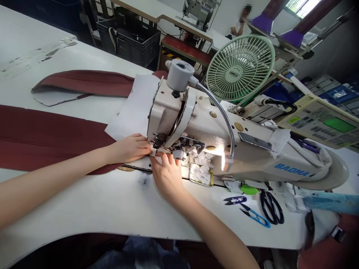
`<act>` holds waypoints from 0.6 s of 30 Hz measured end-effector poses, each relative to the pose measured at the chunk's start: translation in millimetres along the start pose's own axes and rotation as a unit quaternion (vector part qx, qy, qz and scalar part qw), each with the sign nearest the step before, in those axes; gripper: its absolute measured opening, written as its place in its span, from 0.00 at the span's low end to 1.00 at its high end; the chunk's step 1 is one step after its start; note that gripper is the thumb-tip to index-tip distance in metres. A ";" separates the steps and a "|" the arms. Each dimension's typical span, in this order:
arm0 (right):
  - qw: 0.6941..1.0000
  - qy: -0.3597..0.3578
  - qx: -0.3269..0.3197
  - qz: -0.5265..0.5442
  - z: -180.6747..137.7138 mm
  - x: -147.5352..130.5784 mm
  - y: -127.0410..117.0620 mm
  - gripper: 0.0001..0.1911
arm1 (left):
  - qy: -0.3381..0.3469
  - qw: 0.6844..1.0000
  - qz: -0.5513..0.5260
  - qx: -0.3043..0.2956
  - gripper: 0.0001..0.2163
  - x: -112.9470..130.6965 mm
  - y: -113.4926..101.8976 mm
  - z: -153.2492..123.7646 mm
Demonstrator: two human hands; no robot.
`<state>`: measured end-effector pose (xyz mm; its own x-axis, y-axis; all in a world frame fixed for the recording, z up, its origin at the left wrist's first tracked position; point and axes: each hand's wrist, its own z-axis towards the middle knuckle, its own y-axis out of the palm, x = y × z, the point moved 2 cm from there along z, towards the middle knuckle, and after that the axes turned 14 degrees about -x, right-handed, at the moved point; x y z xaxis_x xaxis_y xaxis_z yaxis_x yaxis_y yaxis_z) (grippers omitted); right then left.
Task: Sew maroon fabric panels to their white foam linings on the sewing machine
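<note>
My left hand (129, 148) and my right hand (167, 176) meet at the needle area of a white BAOMA industrial sewing machine (213, 130). Fingertips of both hands pinch a small white piece (153, 152) beside the presser foot. A white paper sheet (131, 104) lies behind my left hand. Under my left forearm runs a long dark red fabric strip (50, 142). A second dark red strip (84, 83) lies farther back. The exact stitching point is hidden by my fingers.
A small tin of white pieces (201, 174) sits by the machine. Thread snips (254, 217) and black scissors (271, 207) lie at right. A gooseneck lamp (221, 108), green fan (240, 68) and control panel (319, 121) stand close by. A person (239, 28) sits far back.
</note>
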<state>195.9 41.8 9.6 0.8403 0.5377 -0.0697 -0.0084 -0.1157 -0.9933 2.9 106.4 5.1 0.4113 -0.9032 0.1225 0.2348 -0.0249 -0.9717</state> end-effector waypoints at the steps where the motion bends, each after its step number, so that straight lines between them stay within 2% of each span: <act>1: 1.000 -0.004 -0.003 0.005 1.3 0.5 0.6 0.16 | 0.000 1.000 -0.005 -0.006 0.10 -2.9 0.3 0.6; 7: 0.999 -0.019 0.010 0.049 5.4 6.4 3.9 0.16 | -0.010 0.999 -0.018 -0.025 0.10 -16.1 1.7 6.7; 18: 0.997 -0.009 0.040 0.059 4.9 6.6 3.2 0.11 | -0.037 0.999 0.007 0.005 0.09 -30.7 10.6 11.8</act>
<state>198.7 49.1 5.5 0.8213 0.5390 -0.1869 -0.1496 -0.1128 -0.9823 3.2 138.9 -6.6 0.4782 -0.8695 0.1234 0.2365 -0.0078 -0.9716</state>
